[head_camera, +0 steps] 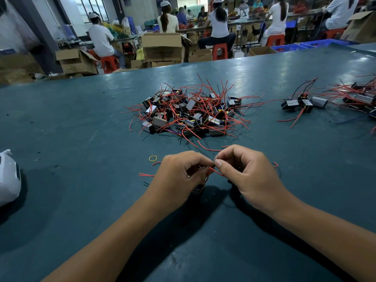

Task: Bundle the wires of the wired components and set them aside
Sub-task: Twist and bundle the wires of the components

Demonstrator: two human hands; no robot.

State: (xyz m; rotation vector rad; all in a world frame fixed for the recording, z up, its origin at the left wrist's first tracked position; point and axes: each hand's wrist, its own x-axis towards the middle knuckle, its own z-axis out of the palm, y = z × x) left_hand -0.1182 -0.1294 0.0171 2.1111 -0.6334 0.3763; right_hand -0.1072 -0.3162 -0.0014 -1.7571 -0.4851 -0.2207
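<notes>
Both hands are held close together low over the teal surface (81, 123), fingers curled. By the left hand (179, 176) a thin red wire (213, 171) is pinched between thumb and fingertips, and a dark wired component (199, 188) is partly seen beneath its palm; how that component is gripped cannot be told. The same red wire is pinched by the right hand (246, 174) at its thumb tip, just beside the left fingertips, and a short red end is seen past the right hand's outer edge. Just beyond the left hand a yellow rubber band (152, 158) lies flat on the surface. Further ahead of both hands a pile of wired components (189, 115) is heaped, red and black leads sticking out on all sides. Well off beyond the right hand a second group of components (305, 103) is laid, with more at the frame's edge. Far out from the left hand a white bag (8, 178) is seen; its contents cannot be made out. Across the floor, open cardboard boxes (161, 46) and blue crates (293, 47) are stood near seated workers; what they hold is not visible.
</notes>
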